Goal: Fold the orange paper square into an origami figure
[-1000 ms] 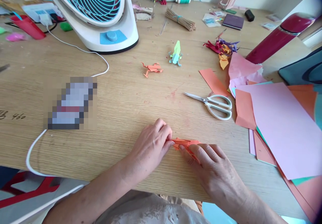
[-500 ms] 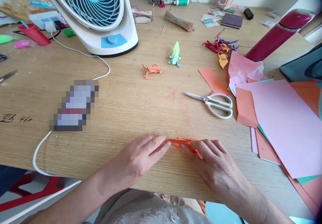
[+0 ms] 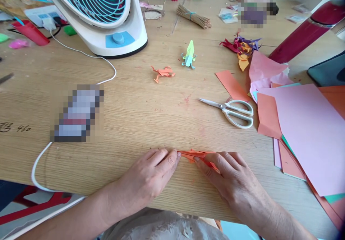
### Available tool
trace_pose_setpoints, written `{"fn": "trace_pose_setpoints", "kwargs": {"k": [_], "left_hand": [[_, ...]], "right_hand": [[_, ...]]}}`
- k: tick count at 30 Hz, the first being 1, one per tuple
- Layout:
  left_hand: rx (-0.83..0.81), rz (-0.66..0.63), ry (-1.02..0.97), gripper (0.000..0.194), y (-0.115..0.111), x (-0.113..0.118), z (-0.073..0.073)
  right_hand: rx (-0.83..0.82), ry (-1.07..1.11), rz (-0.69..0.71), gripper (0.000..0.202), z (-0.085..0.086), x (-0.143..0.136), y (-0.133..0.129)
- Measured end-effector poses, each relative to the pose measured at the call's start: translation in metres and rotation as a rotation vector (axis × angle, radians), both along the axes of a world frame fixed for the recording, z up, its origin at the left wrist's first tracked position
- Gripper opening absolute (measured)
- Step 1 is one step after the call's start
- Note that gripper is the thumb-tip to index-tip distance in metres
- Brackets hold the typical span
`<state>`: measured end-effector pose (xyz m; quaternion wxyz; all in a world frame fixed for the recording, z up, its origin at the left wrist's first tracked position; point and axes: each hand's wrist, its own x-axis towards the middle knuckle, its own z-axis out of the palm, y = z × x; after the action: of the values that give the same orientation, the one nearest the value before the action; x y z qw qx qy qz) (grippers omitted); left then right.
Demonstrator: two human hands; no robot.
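A folded orange origami piece point(image 3: 192, 155), long and narrow with a point toward the left, lies on the wooden table near its front edge. My left hand point(image 3: 153, 173) pinches the left tip between thumb and forefinger. My right hand point(image 3: 229, 175) presses and grips the right part with thumb and fingers, hiding much of that end. Beyond my hands sit a finished-looking orange origami figure point(image 3: 163, 73) with thin bent legs and a yellow-green and blue origami figure point(image 3: 189, 56). Scissors point(image 3: 229, 111) with pale handles lie to the right, blades pointing left.
At the right is a stack of coloured paper point(image 3: 309, 135), with an orange strip point(image 3: 232, 85) beside it. Behind stand a dark red flask point(image 3: 304, 35) and a pile of small origami figures point(image 3: 241, 47). A fan point(image 3: 118, 38) and a blurred phone point(image 3: 78, 112) with a white cable are at left.
My left fingers have bent more and drawn together at the paper's left tip. My right hand keeps its grip. The whole view has shifted slightly.
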<state>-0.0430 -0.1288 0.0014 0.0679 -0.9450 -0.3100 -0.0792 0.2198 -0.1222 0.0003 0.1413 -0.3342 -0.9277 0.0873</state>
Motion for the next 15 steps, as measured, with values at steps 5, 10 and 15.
{"fn": "trace_pose_setpoints", "kwargs": {"k": [5, 10, 15], "left_hand": [[-0.035, 0.018, 0.051, 0.044, -0.002, -0.001, -0.002], [-0.075, 0.074, 0.050, 0.040, -0.002, 0.004, 0.003], [-0.084, -0.038, -0.023, 0.046, -0.001, 0.026, 0.005]], "right_hand": [[0.007, -0.015, -0.010, 0.040, -0.002, 0.000, 0.000], [0.010, -0.043, -0.017, 0.032, -0.001, -0.001, 0.000], [-0.011, -0.009, -0.026, 0.031, -0.002, -0.002, -0.001]]}}
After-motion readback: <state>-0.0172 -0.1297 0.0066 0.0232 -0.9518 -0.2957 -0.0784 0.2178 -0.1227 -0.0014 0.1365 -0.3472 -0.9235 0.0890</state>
